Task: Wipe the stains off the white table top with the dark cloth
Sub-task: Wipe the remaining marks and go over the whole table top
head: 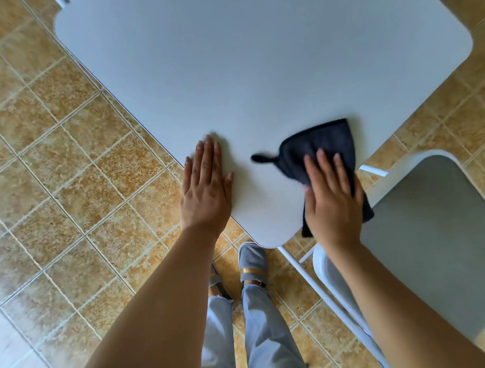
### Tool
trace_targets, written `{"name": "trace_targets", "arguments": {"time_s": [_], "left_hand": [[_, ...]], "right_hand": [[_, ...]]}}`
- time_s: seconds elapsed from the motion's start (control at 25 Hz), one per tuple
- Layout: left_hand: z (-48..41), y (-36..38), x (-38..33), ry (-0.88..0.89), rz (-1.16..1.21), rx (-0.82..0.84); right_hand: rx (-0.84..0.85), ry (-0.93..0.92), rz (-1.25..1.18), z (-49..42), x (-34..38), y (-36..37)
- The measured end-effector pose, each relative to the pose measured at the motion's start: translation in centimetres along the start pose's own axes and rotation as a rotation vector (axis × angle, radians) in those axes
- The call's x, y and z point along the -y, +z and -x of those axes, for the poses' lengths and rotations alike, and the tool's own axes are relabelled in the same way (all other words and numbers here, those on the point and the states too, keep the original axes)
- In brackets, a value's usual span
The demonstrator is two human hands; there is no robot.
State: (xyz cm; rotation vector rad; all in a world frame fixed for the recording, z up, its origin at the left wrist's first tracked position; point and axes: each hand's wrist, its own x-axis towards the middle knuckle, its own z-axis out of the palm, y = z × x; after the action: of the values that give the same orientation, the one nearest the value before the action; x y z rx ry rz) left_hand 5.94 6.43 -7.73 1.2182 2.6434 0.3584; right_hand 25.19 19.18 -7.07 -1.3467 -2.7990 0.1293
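The white table top (255, 66) fills the upper middle of the head view, with its near corner pointing toward me. A dark cloth (322, 145) lies crumpled near that corner, one twisted end sticking out to the left and its near edge hanging over the table's right rim. My right hand (333, 197) presses flat on the cloth with fingers spread. My left hand (206, 183) rests palm down on the bare table by its left edge, holding nothing. No stain shows on the visible surface.
A white-framed chair with a grey seat (443, 240) stands close to the table's right side. My slippered feet (252, 264) are on the tan tiled floor (62, 198) just below the near corner.
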Motion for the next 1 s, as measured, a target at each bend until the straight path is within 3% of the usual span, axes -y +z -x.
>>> {"name": "trace_targets", "arguments": {"time_s": [0.08,0.2,0.44,0.6,0.68,0.88,1.0], "left_hand": [[-0.1,0.1,0.0,-0.002,-0.017,0.006],[-0.1,0.2,0.1,-0.009,-0.014,0.019],[0.1,-0.9,0.3,-0.047,0.13,-0.032],[0.9,-1.7,0.0,-0.033,0.108,-0.042],[1.5,-1.5,-0.6,0.03,0.07,-0.027],[2.3,-0.4,-1.6,-0.004,-0.012,0.007],[2.0,-0.6,0.4,0.105,-0.107,0.051]], "right_hand": [[0.013,0.136,-0.039,-3.8,-0.5,0.0],[0.027,0.186,-0.096,-8.7,1.7,0.2],[-0.029,-0.124,-0.106,-5.2,9.1,1.5],[0.053,-0.255,-0.211,0.6,9.8,0.7],[0.049,-0.276,-0.263,1.5,7.9,0.4],[0.021,-0.284,-0.025,1.4,5.8,0.5],[0.038,-0.249,-0.007,1.7,6.3,0.9]]}}
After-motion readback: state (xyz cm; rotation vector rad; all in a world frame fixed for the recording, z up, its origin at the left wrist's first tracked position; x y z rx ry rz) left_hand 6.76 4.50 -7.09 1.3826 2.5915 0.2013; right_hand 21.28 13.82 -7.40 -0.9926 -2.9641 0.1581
